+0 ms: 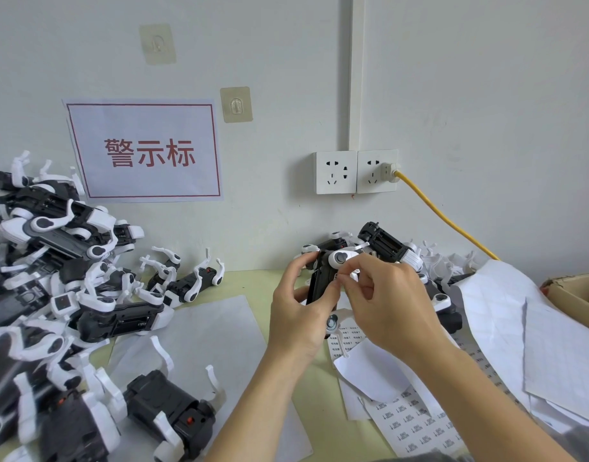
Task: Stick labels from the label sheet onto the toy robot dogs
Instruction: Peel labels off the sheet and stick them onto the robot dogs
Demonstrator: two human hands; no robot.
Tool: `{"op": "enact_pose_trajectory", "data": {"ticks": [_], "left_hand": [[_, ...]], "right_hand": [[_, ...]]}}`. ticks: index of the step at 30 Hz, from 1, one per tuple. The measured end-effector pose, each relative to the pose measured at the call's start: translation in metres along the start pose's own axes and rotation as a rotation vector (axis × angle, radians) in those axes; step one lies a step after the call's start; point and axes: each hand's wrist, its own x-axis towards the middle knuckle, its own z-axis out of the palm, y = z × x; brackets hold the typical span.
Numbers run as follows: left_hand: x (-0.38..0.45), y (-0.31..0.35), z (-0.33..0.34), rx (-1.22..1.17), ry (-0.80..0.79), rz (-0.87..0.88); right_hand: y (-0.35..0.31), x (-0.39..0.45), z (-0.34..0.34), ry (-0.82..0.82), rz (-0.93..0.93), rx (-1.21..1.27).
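Nearest, at the bottom right: a label sheet [416,425] printed with rows of small dark marks, lying flat on the worktop [253,281] under curled white backing paper [373,371]. To the left, a black-and-white toy robot dog [168,413] on its back on a sheet of plain paper [213,331].

Further in, two forearms reaching up from the bottom edge. Left hand [299,315] curled round the black body of a toy robot dog held upright [321,285], thumb and fingers gripping its sides. Right hand [391,305] just beside it, thumb and forefinger pinched together against the upper side of the same dog, near a white leg joint; something small and white between the fingertips, too small to tell whether a label. A strip of labels with printed characters [348,335] directly beneath both hands.

Left of this, a big heap of robot dogs [53,261], legs sticking up. Right, crumpled grid-lined backing sheets [506,315], a cardboard box [576,295] at the edge, and more dogs [386,245] behind the hands against the wall.

Farthest, on the wall: a red-bordered sign [145,150], two clear adhesive hooks [236,105], a double socket [356,171] with a yellow cable [453,225] plugged in.
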Motion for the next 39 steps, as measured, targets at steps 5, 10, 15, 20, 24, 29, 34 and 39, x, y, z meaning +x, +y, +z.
{"op": "enact_pose_trajectory", "data": {"ticks": [5,10,15,20,24,29,34,39], "left_hand": [[0.003,-0.006,-0.002,0.020,0.000,0.014],[0.003,-0.006,-0.002,0.018,-0.011,0.013],[0.002,-0.005,-0.002,0.009,-0.017,0.018],[0.000,-0.004,-0.003,0.013,-0.026,0.018],[-0.001,-0.004,-0.002,0.016,-0.028,0.014],[0.000,-0.003,-0.002,-0.048,-0.013,-0.001],[-0.001,-0.001,-0.002,-0.120,-0.014,-0.032],[-0.001,0.000,-0.002,-0.130,-0.019,-0.037]], "right_hand": [[-0.007,-0.001,-0.001,0.066,0.004,-0.044],[-0.009,-0.001,0.000,0.095,0.017,-0.071],[-0.009,0.000,0.000,0.112,0.047,-0.086],[-0.010,0.001,0.000,0.138,0.076,-0.075],[-0.009,0.002,-0.003,0.149,0.091,-0.060],[-0.010,0.000,-0.006,0.133,0.025,-0.034],[-0.014,-0.004,-0.009,0.048,-0.044,0.010],[-0.015,-0.004,-0.006,0.022,-0.052,-0.056]]}}
